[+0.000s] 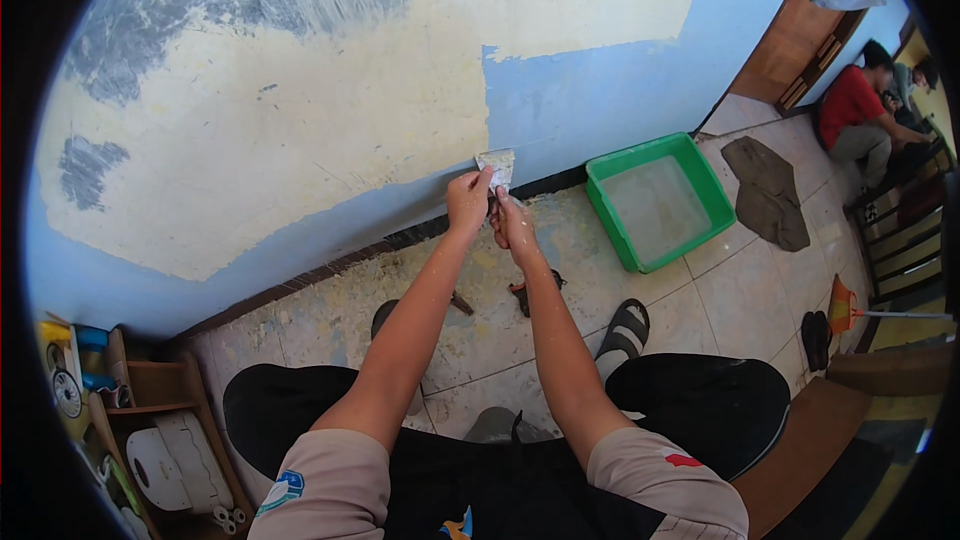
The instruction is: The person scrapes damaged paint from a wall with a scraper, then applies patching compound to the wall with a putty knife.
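Both my arms reach forward to the wall, and my hands meet at a flat scraper (pixel 496 160) with a wide, paint-smeared blade. My left hand (pixel 467 202) is closed, its fingers pressed at the blade's near left side. Just beside it, my right hand (pixel 513 224) wraps round the scraper's lower part; the handle is mostly hidden in the fingers. The blade's top edge lies at or close to the wall (pixel 330 120), near the border between bared cream patches and blue paint. Grey scuffed areas show at the wall's upper left.
A green basin (pixel 660 202) of cloudy water stands on the tiles to the right, with a brown cloth (pixel 766 192) beyond it. Paint flakes litter the floor below the wall. A wooden shelf (pixel 155 380) is at left. Someone in a red shirt (pixel 853 108) sits at far right.
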`<state>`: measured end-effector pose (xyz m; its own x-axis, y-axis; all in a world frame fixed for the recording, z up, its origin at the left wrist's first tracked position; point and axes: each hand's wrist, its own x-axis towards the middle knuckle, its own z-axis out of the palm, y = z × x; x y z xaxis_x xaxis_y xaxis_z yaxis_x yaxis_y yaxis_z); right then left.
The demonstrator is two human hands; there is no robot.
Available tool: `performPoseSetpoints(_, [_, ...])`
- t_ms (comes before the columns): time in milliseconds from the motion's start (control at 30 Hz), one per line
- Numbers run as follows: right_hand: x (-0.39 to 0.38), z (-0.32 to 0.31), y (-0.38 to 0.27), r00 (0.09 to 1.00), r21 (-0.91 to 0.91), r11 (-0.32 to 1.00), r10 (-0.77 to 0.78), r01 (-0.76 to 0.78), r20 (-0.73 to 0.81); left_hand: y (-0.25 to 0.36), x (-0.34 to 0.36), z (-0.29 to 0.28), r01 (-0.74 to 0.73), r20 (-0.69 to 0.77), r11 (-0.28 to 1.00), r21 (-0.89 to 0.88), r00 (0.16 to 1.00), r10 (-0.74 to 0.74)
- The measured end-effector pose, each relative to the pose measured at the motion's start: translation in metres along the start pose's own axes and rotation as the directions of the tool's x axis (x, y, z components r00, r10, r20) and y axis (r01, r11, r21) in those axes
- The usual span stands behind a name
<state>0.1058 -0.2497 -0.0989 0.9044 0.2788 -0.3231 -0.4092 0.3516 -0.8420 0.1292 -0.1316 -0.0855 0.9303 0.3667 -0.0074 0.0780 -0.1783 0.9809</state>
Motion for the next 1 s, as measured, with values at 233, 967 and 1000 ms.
performPoseSetpoints(233, [0.019, -0.015, 0.007, 0.999, 0.031, 0.999, 0.042, -0.041, -0.029, 0.001, 0.003, 0.014, -0.139, -0.104, 0.985, 0.105, 0.983, 0.15])
performPoseSetpoints(967, [0.013, 0.027, 0.018, 0.944, 0.531, 0.795, 0.151, -0.292, 0.293, 0.038, 0.001, -0.001, -0.212, -0.089, 0.886, 0.412, 0.959, 0.271])
performPoseSetpoints(1000, [0.013, 0.028, 0.017, 0.933, 0.523, 0.796, 0.141, -0.306, 0.331, 0.035, 0.001, -0.002, -0.233, -0.099, 0.872, 0.431, 0.948, 0.302])
